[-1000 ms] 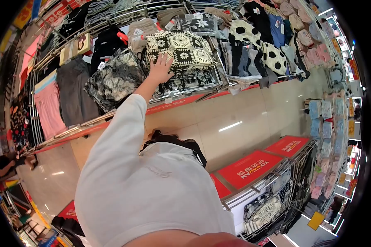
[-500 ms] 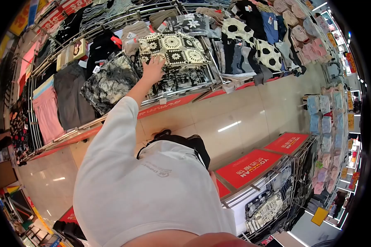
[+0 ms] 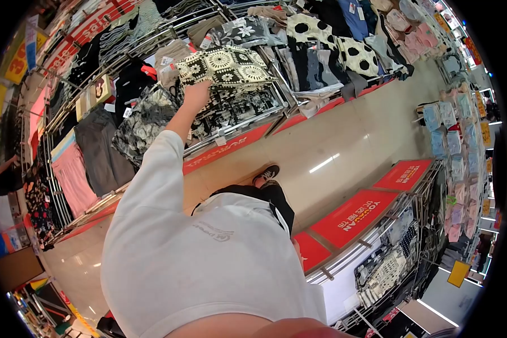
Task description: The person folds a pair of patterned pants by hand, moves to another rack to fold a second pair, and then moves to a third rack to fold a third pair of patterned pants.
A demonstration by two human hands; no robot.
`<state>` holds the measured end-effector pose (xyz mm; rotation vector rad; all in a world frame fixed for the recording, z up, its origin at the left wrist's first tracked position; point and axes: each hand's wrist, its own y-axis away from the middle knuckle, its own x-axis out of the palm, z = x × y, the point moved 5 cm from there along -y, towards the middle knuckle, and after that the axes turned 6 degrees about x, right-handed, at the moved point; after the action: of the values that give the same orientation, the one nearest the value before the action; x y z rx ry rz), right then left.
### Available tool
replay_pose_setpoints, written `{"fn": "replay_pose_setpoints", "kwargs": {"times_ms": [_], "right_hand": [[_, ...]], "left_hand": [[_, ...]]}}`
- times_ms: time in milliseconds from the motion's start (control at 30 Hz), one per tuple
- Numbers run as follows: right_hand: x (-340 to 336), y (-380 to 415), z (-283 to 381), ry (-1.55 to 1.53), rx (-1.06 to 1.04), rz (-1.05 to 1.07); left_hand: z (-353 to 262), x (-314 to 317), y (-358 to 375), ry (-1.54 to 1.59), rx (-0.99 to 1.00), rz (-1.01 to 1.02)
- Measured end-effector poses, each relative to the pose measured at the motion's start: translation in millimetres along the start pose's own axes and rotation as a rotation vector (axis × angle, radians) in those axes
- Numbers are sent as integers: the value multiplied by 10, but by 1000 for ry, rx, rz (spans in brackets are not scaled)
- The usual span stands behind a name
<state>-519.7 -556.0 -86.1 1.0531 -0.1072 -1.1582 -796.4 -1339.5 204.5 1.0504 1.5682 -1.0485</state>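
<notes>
One hand (image 3: 196, 94), the left, reaches out on a white-sleeved arm to a black-and-cream medallion-print garment (image 3: 225, 66) lying on top of a wire display rack (image 3: 239, 132), its grip closed on the garment's near left edge. Just left of it on the same rack lies a grey marbled-print garment (image 3: 143, 124), and to the right hang black-and-cream polka-dot clothes (image 3: 357, 56). No right hand shows in the view.
</notes>
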Motion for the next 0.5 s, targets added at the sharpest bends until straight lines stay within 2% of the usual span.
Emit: {"fn": "replay_pose_setpoints", "kwargs": {"times_ms": [33, 133, 200, 300, 433, 500], "right_hand": [[17, 40, 1, 54, -83, -52], [62, -33, -295, 187, 4, -17], [52, 29, -202, 180, 25, -14], [-4, 206, 60, 121, 58, -13], [-27, 417, 447, 36, 80, 1], [-21, 507, 597, 7, 90, 9]], "left_hand": [[19, 0, -25, 14, 0, 0], [-87, -170, -47, 12, -75, 38], [-108, -149, -96, -37, -41, 122], [-228, -197, -93, -56, -123, 278], [-183, 35, -103, -182, 29, 144], [-154, 65, -152, -187, 11, 165]]}}
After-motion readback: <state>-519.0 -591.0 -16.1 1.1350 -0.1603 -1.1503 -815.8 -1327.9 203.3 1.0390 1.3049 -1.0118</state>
